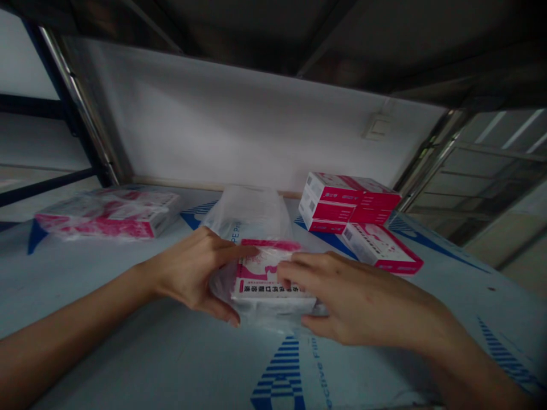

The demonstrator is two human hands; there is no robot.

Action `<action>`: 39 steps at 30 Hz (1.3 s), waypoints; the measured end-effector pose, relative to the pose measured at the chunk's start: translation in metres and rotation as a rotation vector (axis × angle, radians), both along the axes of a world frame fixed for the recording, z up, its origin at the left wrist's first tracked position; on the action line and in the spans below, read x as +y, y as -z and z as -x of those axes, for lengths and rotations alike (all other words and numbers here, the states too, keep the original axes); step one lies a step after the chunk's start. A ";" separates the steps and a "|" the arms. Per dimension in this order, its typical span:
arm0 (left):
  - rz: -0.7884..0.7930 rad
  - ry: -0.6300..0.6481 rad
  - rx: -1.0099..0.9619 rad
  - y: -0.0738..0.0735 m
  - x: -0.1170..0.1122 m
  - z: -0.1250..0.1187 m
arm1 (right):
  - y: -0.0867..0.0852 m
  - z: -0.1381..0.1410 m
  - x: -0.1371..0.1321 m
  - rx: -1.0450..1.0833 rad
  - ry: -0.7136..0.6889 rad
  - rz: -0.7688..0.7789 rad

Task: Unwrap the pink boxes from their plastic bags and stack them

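A pink and white box [260, 282] sits partly inside a clear plastic bag [248, 216] on the table, in the middle of the head view. My left hand [192, 270] grips the bag and box from the left, thumb under, fingers curled over the top edge. My right hand [342, 296] holds the box's right side, fingers lying across its top face and thumb below. The bag's open end stands up behind the box.
Three pink and white boxes [350, 205] are stacked at the back right, one lying flat in front. A bagged bundle of the same boxes [106, 216] lies at the back left. The table [171, 353] is covered in pale film with blue print. A white wall stands behind.
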State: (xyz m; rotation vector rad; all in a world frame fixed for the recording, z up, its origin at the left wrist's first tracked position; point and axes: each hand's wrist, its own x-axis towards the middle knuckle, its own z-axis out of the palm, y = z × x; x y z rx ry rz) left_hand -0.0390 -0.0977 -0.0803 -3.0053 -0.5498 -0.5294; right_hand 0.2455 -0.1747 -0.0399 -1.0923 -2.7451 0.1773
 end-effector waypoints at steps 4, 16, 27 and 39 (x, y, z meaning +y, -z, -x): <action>-0.039 -0.036 0.017 0.000 -0.004 -0.005 | 0.004 -0.010 0.002 -0.029 0.160 -0.045; -0.193 -0.021 -0.040 -0.007 -0.011 -0.007 | 0.006 -0.003 0.040 0.009 -0.011 0.163; -0.034 0.026 -0.025 -0.007 -0.006 -0.009 | 0.018 0.002 0.067 0.244 0.245 0.339; 0.005 -0.116 -0.054 0.006 -0.012 -0.005 | 0.027 -0.001 0.075 0.330 0.210 0.423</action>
